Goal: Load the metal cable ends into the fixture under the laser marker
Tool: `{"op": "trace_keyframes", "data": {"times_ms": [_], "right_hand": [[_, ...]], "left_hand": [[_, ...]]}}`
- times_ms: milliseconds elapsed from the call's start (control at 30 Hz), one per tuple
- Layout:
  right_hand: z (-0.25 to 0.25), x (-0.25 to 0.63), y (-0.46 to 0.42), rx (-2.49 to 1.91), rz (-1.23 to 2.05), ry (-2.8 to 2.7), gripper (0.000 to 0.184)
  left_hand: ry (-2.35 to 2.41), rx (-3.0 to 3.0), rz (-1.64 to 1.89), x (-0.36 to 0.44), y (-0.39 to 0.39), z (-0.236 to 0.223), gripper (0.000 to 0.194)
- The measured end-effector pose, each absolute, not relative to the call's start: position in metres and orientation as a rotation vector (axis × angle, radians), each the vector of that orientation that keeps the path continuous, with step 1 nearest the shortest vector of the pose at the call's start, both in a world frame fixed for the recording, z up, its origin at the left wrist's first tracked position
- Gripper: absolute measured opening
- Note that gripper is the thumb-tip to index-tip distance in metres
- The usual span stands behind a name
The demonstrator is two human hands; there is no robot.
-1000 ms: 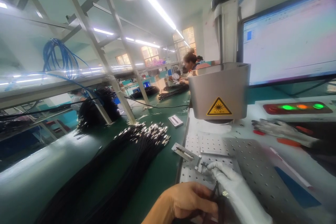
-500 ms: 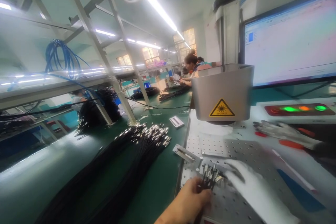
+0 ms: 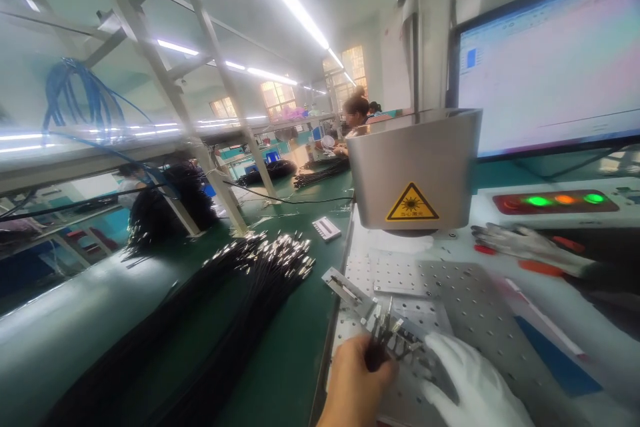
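Observation:
My left hand point(image 3: 359, 373) is bare and closed around a small bunch of black cables with silvery metal connector ends point(image 3: 384, 327). The connectors point up and away from the hand, above the perforated metal plate point(image 3: 480, 310). Just right of them is my right hand point(image 3: 470, 373) in a white glove, its thumb and fingers apart. Some connector ends point(image 3: 407, 349) lean toward the gap between the gloved fingers; blur hides whether they touch. A flat metal fixture point(image 3: 345, 288) with a slot lies beyond my left hand.
Above the plate hangs a metal housing point(image 3: 415, 170) with a yellow laser warning label. A large bundle of black cables point(image 3: 270, 300) covers part of the green table. A monitor point(image 3: 545, 67), lit buttons point(image 3: 565, 200) and a used glove point(image 3: 520, 243) are on the right. A person point(image 3: 356, 113) sits farther back.
The view has turned slightly right. My gloved right hand has drawn down and its fingers have spread more. My left hand keeps its grip while the connector ends fan toward the right.

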State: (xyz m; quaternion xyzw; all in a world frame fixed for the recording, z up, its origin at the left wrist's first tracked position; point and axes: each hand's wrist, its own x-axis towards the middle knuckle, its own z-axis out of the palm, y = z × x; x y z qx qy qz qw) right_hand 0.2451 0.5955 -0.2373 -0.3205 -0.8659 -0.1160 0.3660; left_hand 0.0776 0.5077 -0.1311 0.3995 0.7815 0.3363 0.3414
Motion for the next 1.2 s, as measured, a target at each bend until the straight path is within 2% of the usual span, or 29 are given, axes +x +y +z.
{"op": "trace_keyframes", "data": {"times_ms": [200, 433, 567, 767, 933, 1067, 1200], "right_hand": [[-0.249, 0.252, 0.597, -0.730, -0.275, -2.281, 0.031], [-0.244, 0.247, 0.597, -0.660, -0.548, -2.292, 0.044], [-0.253, 0.243, 0.596, -0.759, -0.381, -2.327, 0.042], [-0.244, 0.231, 0.594, -1.079, -0.070, -2.247, 0.027], [-0.248, 0.225, 0.601, -1.017, -0.036, -2.207, 0.027], [-0.258, 0.219, 0.600, -1.203, 0.067, -2.186, 0.024], [-0.255, 0.211, 0.591, -1.366, 0.101, -2.147, 0.028]], "left_hand": [[2.204, 1.118, 0.774, 0.095, 0.509, -0.128, 0.019], [2.265, 1.169, 0.686, 0.105, 0.510, -0.131, 0.029], [2.258, 1.175, 0.627, 0.103, 0.512, -0.137, 0.031], [2.180, 1.170, 0.714, 0.096, 0.515, -0.144, 0.032], [2.168, 1.141, 0.712, 0.093, 0.516, -0.147, 0.027], [2.103, 1.066, 0.743, 0.094, 0.516, -0.146, 0.020], [2.089, 1.039, 0.758, 0.095, 0.515, -0.142, 0.022]]}}
